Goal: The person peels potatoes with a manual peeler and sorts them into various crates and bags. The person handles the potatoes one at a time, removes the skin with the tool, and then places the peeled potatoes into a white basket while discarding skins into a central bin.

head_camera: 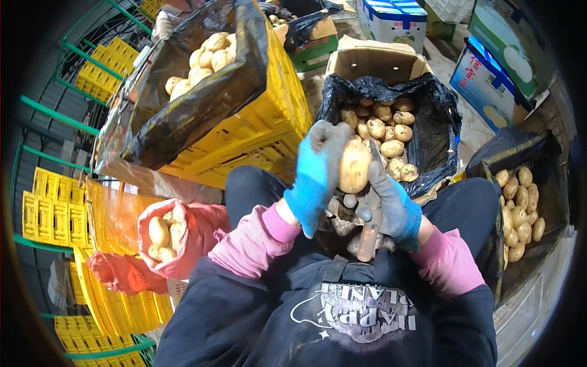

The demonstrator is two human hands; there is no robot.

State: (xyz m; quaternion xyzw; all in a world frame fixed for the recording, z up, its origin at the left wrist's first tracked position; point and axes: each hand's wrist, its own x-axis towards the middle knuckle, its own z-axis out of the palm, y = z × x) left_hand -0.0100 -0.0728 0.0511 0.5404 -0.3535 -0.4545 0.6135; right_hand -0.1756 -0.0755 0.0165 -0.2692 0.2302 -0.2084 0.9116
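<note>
My left hand (pixel 321 160), in a blue and grey work glove, is closed on a large pale potato (pixel 355 166) above my lap. On the right, my right hand (pixel 390 197), gloved alike, holds a tool with a worn handle (pixel 368 238), perhaps a knife; its upper part reaches up beside the potato. Whether the right fingers also touch the potato is hard to tell. Just beyond my hands stands a cardboard box (pixel 373 59) lined with black plastic, with several soil-marked potatoes (pixel 392 148) inside.
A yellow plastic crate (pixel 275 114) with black lining holds potatoes at upper left. A pink sack (pixel 202 234) of potatoes stands at left, and a black-lined container (pixel 541 270) of potatoes at right. Printed cartons (pixel 486 87) are at upper right, yellow crates (pixel 55 211) at far left.
</note>
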